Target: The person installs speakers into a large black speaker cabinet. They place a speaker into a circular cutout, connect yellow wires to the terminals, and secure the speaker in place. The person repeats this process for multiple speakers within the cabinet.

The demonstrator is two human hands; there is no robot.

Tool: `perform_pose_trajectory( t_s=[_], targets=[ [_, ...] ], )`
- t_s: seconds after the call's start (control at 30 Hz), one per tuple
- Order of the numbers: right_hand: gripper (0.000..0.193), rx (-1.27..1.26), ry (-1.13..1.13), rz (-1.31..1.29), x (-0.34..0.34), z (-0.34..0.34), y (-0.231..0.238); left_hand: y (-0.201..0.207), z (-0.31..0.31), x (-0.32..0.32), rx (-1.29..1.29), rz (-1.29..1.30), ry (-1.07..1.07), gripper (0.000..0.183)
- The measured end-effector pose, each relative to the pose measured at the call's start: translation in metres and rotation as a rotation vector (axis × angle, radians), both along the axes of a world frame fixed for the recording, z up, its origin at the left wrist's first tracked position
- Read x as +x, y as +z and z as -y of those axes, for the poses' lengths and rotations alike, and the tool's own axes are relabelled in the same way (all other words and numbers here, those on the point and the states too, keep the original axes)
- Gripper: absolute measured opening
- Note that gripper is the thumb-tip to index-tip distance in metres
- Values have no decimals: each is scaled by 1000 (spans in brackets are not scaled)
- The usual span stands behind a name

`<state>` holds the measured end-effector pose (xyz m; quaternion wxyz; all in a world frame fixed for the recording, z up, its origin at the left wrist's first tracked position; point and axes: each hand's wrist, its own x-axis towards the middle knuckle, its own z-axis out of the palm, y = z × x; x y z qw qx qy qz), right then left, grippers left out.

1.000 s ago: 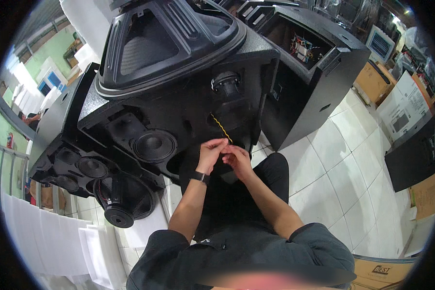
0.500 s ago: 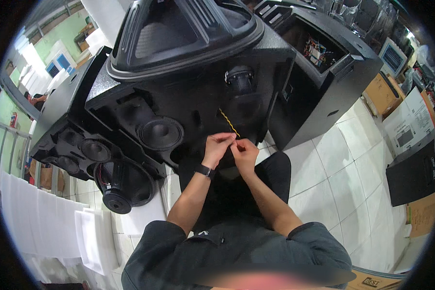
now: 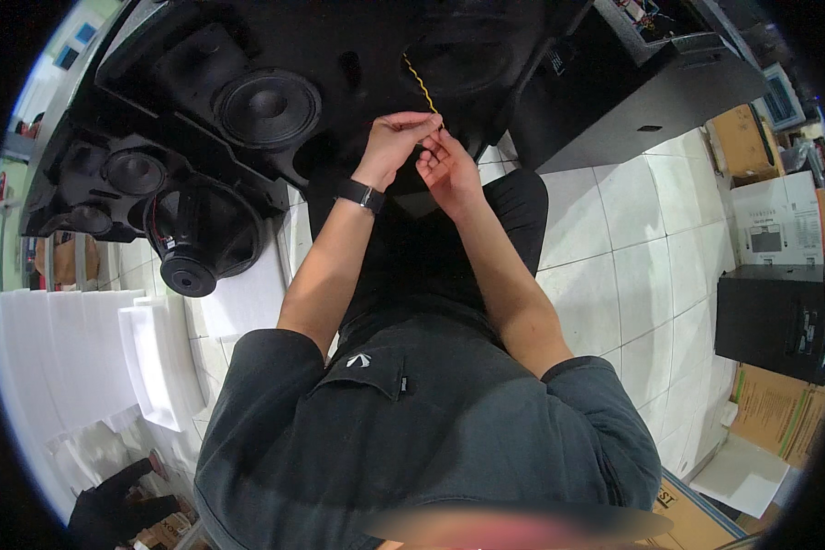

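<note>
The far side of the scene is being filled by a black speaker cabinet (image 3: pixel 367 27), its dull front being broken by recesses and a narrow slot. To its right, a second black cabinet (image 3: pixel 642 110) is standing at an angle, with a small pale label being shown toward its left end, too small to be read. At the right edge, dark print and a dark rectangular picture are being carried by a white carton (image 3: pixel 784 203); nearer, a brown carton (image 3: pixel 779 412) is being covered by rows of small, blurred print. On the left of the first cabinet's front, a round black cone driver (image 3: pixel 267 108) is being framed by a ridged ring. Just nearer and to the right of it, the left hand (image 3: pixel 392 149) is being held with thumb and fingertips pinched on the end of a yellow wire (image 3: pixel 421 82). The right hand (image 3: pixel 451 172) is being kept at the same spot, fingers curled; whether the wire is also being grasped by it cannot be told. The wire itself, thin, bright and wavy, is being stretched from the cabinet front to the fingertips. On the dark shirt (image 3: pixel 458 422), a small white emblem (image 3: pixel 358 360) is being displayed.
</note>
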<state>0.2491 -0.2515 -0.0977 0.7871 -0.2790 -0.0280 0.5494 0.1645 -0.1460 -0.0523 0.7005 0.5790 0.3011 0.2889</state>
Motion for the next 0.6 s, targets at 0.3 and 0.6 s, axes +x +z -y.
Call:
perform_pose_trajectory(
  t_s=[0.3,0.6],
  targets=[
    [20,-318,-611,1476,-4,0,10,-2,9,3,11,-4,68,18],
    [27,-40,31,116,1,13,15,8,6,1,-16,-21,92,20]
  ],
)
